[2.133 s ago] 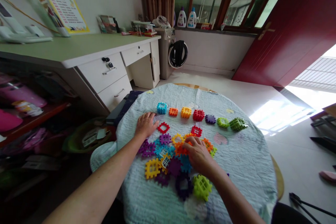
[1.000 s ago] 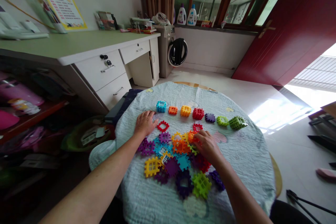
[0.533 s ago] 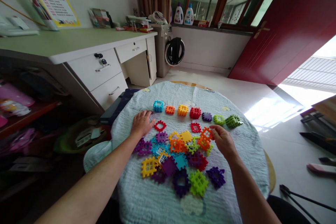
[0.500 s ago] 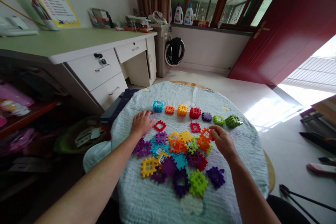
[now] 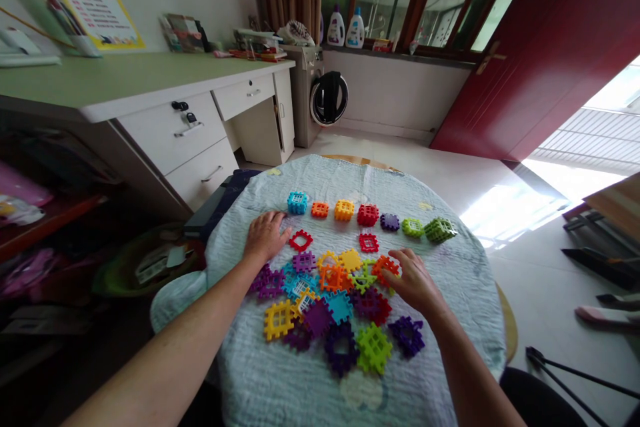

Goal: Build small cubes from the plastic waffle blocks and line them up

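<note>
My left hand [image 5: 267,237] lies flat on the tablecloth with its fingers stretched out, holding nothing. A red open-frame building tile [image 5: 301,241] is just right of its thumb. My right hand [image 5: 415,278] has its thumb and fingers at the edge of an orange window building tile [image 5: 386,268], on the right side of a loose pile. In that pile are a purple tile [image 5: 319,317], a yellow tile [image 5: 279,320], a light blue tile [image 5: 339,307] and a green tile [image 5: 375,348]. A red window tile [image 5: 369,243] lies above the pile.
Behind the pile runs a row of tile stacks, including a blue stack [image 5: 297,203], a yellow stack [image 5: 344,210], a red stack [image 5: 368,215] and a green stack [image 5: 440,230]. A desk [image 5: 150,73] is at the left, a washing machine [image 5: 306,93] beyond.
My right hand has lowered the orange window tile from a raised, tilted position toward the pile. My left hand stays resting on the cloth. The view has shifted slightly.
</note>
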A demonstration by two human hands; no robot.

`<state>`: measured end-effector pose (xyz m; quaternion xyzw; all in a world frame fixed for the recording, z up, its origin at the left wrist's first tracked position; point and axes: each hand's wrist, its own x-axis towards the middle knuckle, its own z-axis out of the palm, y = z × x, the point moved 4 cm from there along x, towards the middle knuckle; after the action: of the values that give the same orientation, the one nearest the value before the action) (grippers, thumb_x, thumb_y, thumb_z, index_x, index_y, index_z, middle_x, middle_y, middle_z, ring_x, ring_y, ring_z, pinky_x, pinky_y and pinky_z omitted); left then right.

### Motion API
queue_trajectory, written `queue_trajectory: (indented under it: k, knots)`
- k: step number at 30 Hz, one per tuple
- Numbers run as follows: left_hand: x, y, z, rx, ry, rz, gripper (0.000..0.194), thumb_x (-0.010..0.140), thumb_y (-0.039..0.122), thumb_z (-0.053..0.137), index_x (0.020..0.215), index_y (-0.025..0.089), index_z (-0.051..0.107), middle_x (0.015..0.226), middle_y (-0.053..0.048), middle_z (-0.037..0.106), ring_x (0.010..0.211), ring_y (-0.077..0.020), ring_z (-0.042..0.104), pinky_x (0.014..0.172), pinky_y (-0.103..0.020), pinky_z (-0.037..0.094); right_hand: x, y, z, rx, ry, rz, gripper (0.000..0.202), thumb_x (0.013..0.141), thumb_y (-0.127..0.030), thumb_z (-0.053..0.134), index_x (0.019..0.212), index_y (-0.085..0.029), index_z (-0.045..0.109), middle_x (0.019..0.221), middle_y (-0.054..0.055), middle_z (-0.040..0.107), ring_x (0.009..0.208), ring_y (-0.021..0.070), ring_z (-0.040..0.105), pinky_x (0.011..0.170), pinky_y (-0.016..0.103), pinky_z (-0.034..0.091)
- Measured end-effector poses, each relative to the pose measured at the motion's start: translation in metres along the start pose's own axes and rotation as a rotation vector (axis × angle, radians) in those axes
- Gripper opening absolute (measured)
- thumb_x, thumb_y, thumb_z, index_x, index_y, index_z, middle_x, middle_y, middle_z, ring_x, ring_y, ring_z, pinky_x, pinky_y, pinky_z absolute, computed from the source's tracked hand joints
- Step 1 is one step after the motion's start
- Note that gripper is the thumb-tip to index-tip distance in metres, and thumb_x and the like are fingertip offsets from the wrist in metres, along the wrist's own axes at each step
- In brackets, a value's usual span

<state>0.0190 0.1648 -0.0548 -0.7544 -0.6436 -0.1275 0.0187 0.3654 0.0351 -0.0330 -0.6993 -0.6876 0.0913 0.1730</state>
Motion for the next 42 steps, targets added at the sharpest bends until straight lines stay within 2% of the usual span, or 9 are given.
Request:
queue_trajectory:
  k: [3,11,17,25,32,34,39,42]
  knots:
    - [0.0,0.0,0.001,0.014,0.003,-0.001,0.042,0.088,0.045,0.049,0.122,0.022,0.056,0.126,-0.011,0.058,0.119,-0.0284,0.05,0.102,-0.042,0.037,-0.002,-0.007,0.001,-0.047,-0.052,-0.036,0.04,0.074,-0.036,0.067,0.11,-0.018,0.063,0.103,0.011,0.06,0.105,0.0292,0.052,0.091,0.039,0.04]
    - [0.0,0.0,0.001,0.032,0.009,0.008,0.043,0.088,0.045,0.049,0.122,0.021,0.056,0.124,-0.01,0.058,0.117,-0.0278,0.052,0.101,-0.041,0.038,-0.002,-0.015,0.004,-0.09,-0.143,-0.04,0.039,0.073,-0.028,0.064,0.109,-0.016,0.062,0.1,0.01,0.059,0.096,0.0265,0.052,0.086,0.036,0.039]
    - [0.0,0.0,0.001,0.031,0.007,0.007,0.043,0.088,0.045,0.049,0.123,0.021,0.056,0.125,-0.01,0.058,0.118,-0.0286,0.052,0.101,-0.041,0.038,-0.002,-0.015,0.002,0.012,-0.093,-0.057,0.042,0.075,-0.032,0.064,0.114,-0.018,0.06,0.1,0.008,0.059,0.097,0.0246,0.054,0.088,0.036,0.041]
    - [0.0,-0.001,0.001,0.008,0.009,0.008,0.042,0.088,0.044,0.048,0.123,0.021,0.056,0.125,-0.011,0.058,0.118,-0.0291,0.051,0.101,-0.043,0.038,-0.002,-0.004,0.0,0.076,-0.013,-0.094,0.042,0.072,-0.021,0.059,0.114,-0.022,0.057,0.106,0.008,0.059,0.108,0.0266,0.052,0.095,0.041,0.04]
    - [0.0,0.0,0.0,0.039,0.006,0.017,0.043,0.089,0.044,0.047,0.123,0.02,0.056,0.124,-0.011,0.058,0.117,-0.0289,0.052,0.101,-0.042,0.038,-0.006,-0.01,0.002,0.077,-0.164,-0.072,0.042,0.073,-0.024,0.063,0.114,-0.019,0.056,0.106,0.01,0.057,0.102,0.0255,0.053,0.092,0.038,0.041]
    - [0.0,0.0,0.0,0.033,0.007,0.018,0.043,0.089,0.044,0.047,0.122,0.02,0.057,0.124,-0.011,0.058,0.117,-0.029,0.051,0.101,-0.042,0.038,-0.005,-0.012,0.003,0.065,-0.152,-0.055,0.042,0.073,-0.024,0.062,0.114,-0.017,0.055,0.107,0.011,0.056,0.103,0.0253,0.052,0.092,0.036,0.041]
    - [0.0,0.0,0.0,0.017,0.003,0.01,0.041,0.088,0.044,0.048,0.122,0.021,0.057,0.126,-0.011,0.057,0.119,-0.0286,0.051,0.102,-0.042,0.037,-0.001,-0.012,0.004,-0.021,-0.118,-0.014,0.026,0.074,-0.028,0.063,0.097,-0.018,0.059,0.097,0.009,0.056,0.097,0.0248,0.052,0.087,0.035,0.04]
    - [0.0,0.0,0.0,0.015,-0.003,0.01,0.04,0.088,0.044,0.048,0.121,0.022,0.057,0.124,-0.011,0.058,0.119,-0.0283,0.051,0.102,-0.042,0.037,0.0,-0.012,0.004,-0.064,-0.092,-0.023,0.028,0.073,-0.031,0.066,0.097,-0.018,0.061,0.095,0.008,0.057,0.097,0.0256,0.051,0.086,0.035,0.038]
